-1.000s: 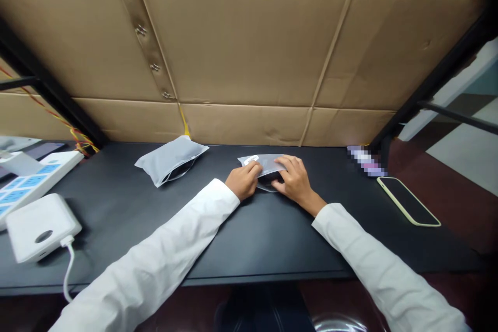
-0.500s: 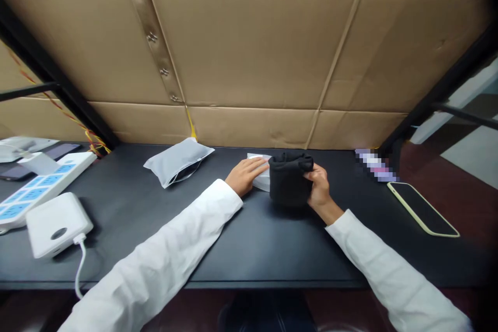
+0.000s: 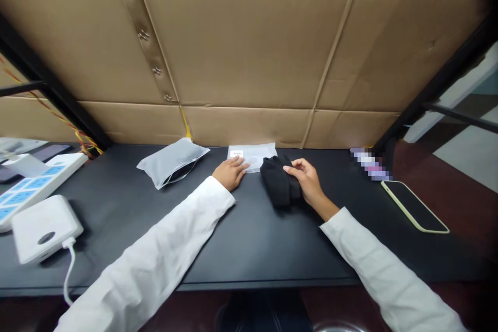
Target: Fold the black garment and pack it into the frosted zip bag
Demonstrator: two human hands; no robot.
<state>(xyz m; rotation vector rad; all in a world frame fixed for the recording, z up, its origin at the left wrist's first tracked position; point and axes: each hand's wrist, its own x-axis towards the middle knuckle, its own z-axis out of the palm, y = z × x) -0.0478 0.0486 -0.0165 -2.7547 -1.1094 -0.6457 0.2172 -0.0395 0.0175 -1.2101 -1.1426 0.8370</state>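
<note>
My right hand [image 3: 308, 180] grips a folded black cloth item [image 3: 278, 182] by its right side, thumb on top. The cloth is held just over the black tabletop; whether it is a garment I cannot tell. My left hand [image 3: 231, 172] lies flat with fingers stretched, its fingertips on the lower left of a flat, translucent plastic bag [image 3: 254, 153] with a small white label. Part of that bag is hidden behind the black cloth. Farther left lies another frosted plastic bag [image 3: 173, 161], puffed up, its mouth gaping toward the right.
A white power bank [image 3: 46, 225] with a cable and a white power strip [image 3: 35, 187] occupy the left of the table. A phone [image 3: 414, 206] in a pale green case lies at the right, below a blurred purple item [image 3: 369, 164]. Cardboard [image 3: 241, 52] walls off the back.
The black cloth has tilted and shifted slightly left in my right hand. My left hand has slid left and a little back, and more of the flat bag shows.
</note>
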